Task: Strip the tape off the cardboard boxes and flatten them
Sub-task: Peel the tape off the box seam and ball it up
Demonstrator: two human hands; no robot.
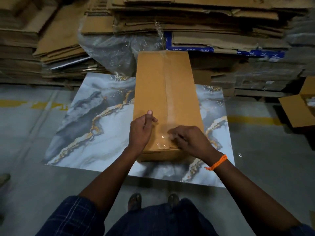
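A long brown cardboard box (153, 92) stands on a marble-patterned board (95, 116). Clear tape (170, 103) runs along the box's middle seam from far end to near end. My left hand (140, 132) rests against the box's near left edge, thumb up and fingers loosely bent. Over the near end of the tape sits my right hand (189, 140), fingers curled and picking at the crinkled tape end (163, 140). An orange thread band circles the right wrist.
Tall stacks of flattened cardboard (204, 23) fill the back, with crumpled clear plastic (117, 51) in front of them. An open box (300, 108) lies at the right edge. Grey floor with a yellow line surrounds the board. My feet (153, 201) stand just behind it.
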